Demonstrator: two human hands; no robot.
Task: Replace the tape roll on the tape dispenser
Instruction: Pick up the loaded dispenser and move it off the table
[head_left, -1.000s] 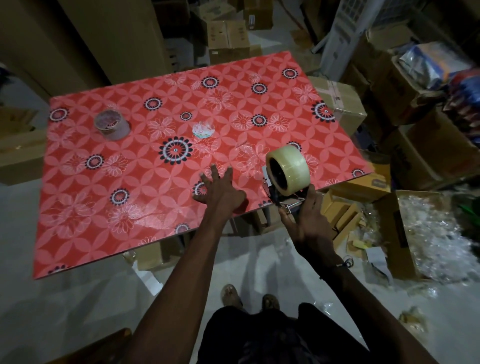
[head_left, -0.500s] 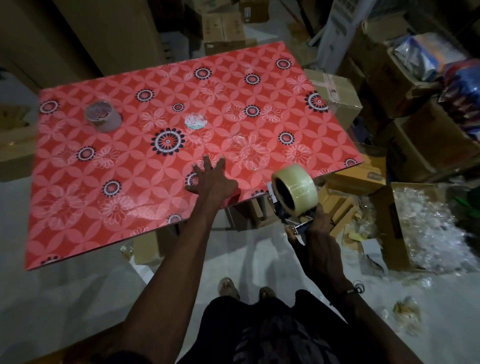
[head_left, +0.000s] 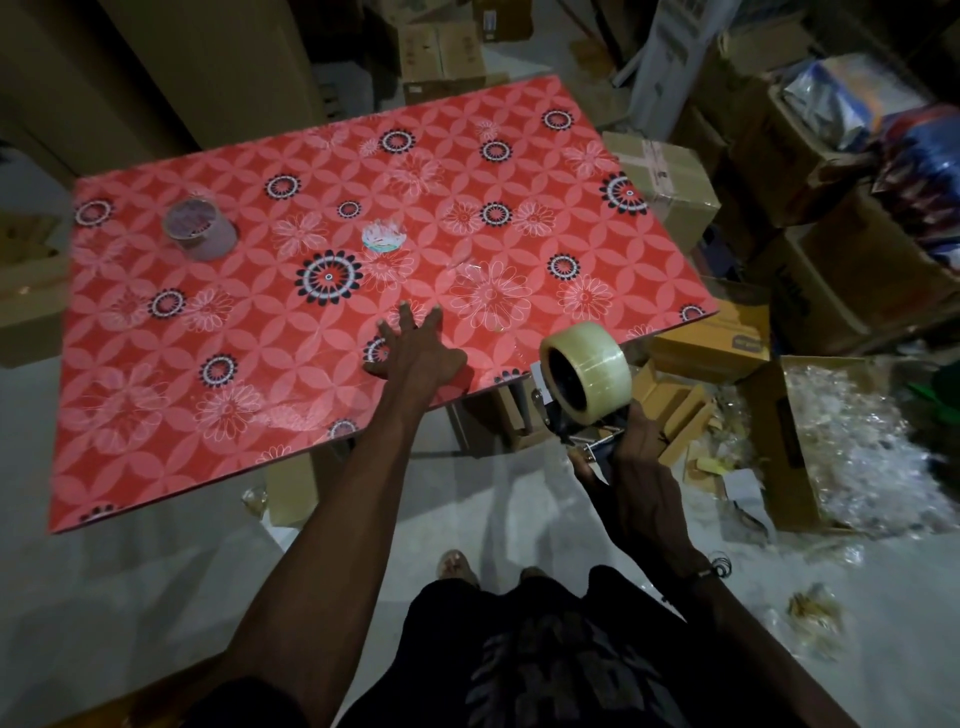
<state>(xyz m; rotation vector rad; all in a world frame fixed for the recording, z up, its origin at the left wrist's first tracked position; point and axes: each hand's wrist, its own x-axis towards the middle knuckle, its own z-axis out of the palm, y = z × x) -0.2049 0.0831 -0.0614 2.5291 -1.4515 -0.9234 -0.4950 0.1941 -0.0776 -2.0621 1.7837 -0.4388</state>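
Left hand: open, fingers spread, palm down, flat on the tabletop close to its near edge. Holds nothing. Fingertips point away from the body, toward the middle of the red flower-patterned surface.

Right hand: closed around the handle of the tape dispenser, held in the air just off the near right corner of the tabletop, above the floor. Not touching the tabletop. A dark band sits on the wrist.

Tape dispenser: handle end toward the body, roll end up and away; long axis runs roughly from the hand up toward the tabletop's edge. Metal parts show just above the fingers; finer detail too dark to tell.

Tape roll: clear, thick, mounted on the dispenser above the right hand. Its open dark core faces left, toward the left hand, so the roll's axis lies roughly left to right.

Farther out on the tabletop: a small pale round label or sticker near the middle, well apart from both hands; an empty-looking cardboard tape core standing on end near the far left corner.

Surroundings: cardboard boxes crowd the right side and the back; an open box of crumpled clear plastic sits on the floor to the right of the right hand.
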